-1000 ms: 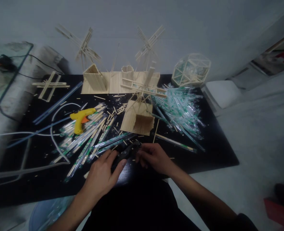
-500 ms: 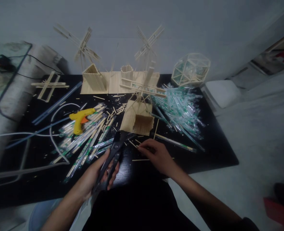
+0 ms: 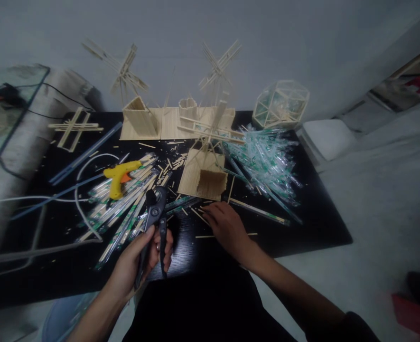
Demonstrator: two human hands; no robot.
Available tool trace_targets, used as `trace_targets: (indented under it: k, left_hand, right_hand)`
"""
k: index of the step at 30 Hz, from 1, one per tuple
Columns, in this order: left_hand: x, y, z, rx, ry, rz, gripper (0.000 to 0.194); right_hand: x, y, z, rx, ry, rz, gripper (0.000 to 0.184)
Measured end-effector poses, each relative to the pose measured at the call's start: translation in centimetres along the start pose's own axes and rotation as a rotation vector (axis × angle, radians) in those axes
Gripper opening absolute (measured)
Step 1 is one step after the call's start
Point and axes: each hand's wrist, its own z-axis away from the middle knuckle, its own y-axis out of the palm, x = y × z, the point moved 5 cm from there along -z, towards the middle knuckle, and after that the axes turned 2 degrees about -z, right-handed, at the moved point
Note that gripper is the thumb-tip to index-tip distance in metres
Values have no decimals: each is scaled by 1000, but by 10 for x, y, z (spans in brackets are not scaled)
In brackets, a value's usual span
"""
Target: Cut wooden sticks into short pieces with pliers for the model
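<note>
Clearly, 1 black cutter (image 3: 155, 212) in left hand (image 3: 132, 256), 1 glue gun (image 3: 116, 180).

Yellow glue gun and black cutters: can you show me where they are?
Yellow glue gun (image 3: 116, 177): head view, where the handle meets the body.
Black cutters (image 3: 155, 212): head view, on the round pivot.

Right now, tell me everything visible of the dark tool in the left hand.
The dark tool is shaped like pliers; metal or plastic, I cannot tell. A round pivot joins two handles, spread apart. The left hand grips it, thumb on one handle, fingers by the other. Its head points away from the person, near the front of the table.
</note>
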Motion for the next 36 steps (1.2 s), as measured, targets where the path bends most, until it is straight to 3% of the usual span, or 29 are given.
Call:
trace_targets:
  k: [3, 7, 10, 16, 23, 26, 31, 36]
  left_hand:
    - [2, -7, 0, -24, 20, -77, 40]
    - [5, -18, 1, -45, 57, -277, 35]
    - [1, -15, 2, -30, 130, -508, 41]
    - [-8, -3, 6, -63, 242, -745, 48]
    - [2, -11, 4, -117, 210, -793, 38]
    - [3, -12, 2, -171, 232, -813, 35]
    - [-8, 4, -3, -187, 330, -835, 32]
    - [-21, 21, -7, -198, 373, -798, 35]
  right_hand:
    - [0, -5, 6, 29, -13, -31, 7]
    - [3, -6, 21, 269, -66, 3, 7]
    - [5, -6, 28, 365, -74, 141, 1]
    - [15, 0, 30, 398, -196, 363, 9]
    - [17, 1, 33, 439, -198, 406, 16]
    - [19, -11, 28, 408, -121, 240, 13]
    - [23, -32, 15, 452, 219, -428, 10]
    - [36, -25, 10, 428, 270, -648, 12]
